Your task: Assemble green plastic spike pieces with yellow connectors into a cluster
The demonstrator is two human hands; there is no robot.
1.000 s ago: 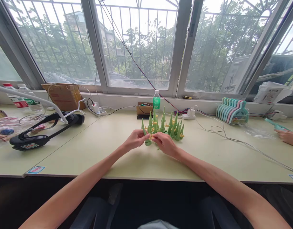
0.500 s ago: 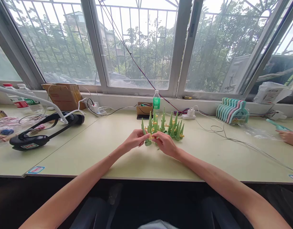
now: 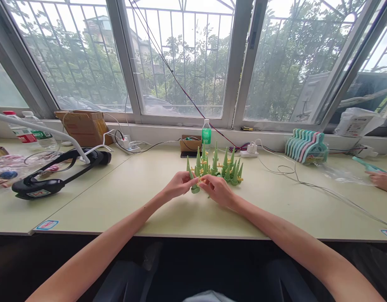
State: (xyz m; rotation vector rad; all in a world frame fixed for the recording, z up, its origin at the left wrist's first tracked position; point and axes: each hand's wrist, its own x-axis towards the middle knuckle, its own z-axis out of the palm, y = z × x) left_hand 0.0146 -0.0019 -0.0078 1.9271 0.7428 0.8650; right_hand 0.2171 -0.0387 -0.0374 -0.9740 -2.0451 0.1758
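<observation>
My left hand (image 3: pixel 177 184) is closed around a green watering spike (image 3: pixel 195 190) with a pointed tip and a round base. At its small yellow valve, the fingers of my right hand (image 3: pixel 220 191) are pinched together from the other side. My fingertips hide most of that valve. Just behind my hands, several more green watering spikes (image 3: pixel 234 177) with yellow valves stand upright in a close group on the table (image 3: pixel 181 216).
A green-labelled bottle (image 3: pixel 206 135) and a small cardboard box (image 3: pixel 190 145) stand behind the spikes. On the left lies a black headset (image 3: pixel 42 182). Hangers (image 3: pixel 307 147), cables (image 3: pixel 288 170) and another person's hand (image 3: pixel 380 180) are on the right.
</observation>
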